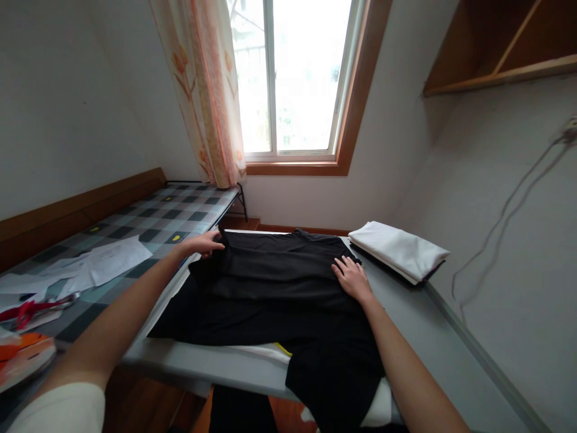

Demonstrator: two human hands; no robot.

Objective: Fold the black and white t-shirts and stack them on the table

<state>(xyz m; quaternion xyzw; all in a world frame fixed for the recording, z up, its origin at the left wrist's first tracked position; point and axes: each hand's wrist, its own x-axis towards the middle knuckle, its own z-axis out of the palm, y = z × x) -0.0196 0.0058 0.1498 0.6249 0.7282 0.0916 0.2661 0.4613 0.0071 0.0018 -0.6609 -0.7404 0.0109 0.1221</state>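
A black T-shirt (270,282) lies spread sideways over a grey-white table, one sleeve hanging over the near edge. My left hand (206,243) is closed on the shirt's far left corner, where the cloth bunches up slightly at the fingers. On the right, my right hand (352,276) rests flat on the shirt near its collar end, fingers stretched out. White cloth with a yellow edge (283,349) peeks out from under the shirt at the near side.
Folded white and black cloths (399,249) lie stacked at the table's back right. To the left, a bed with a checked cover (180,207) holds papers (103,264) and a red-handled tool (29,311). A window, curtain (211,90) and wall shelf (500,75) stand beyond.
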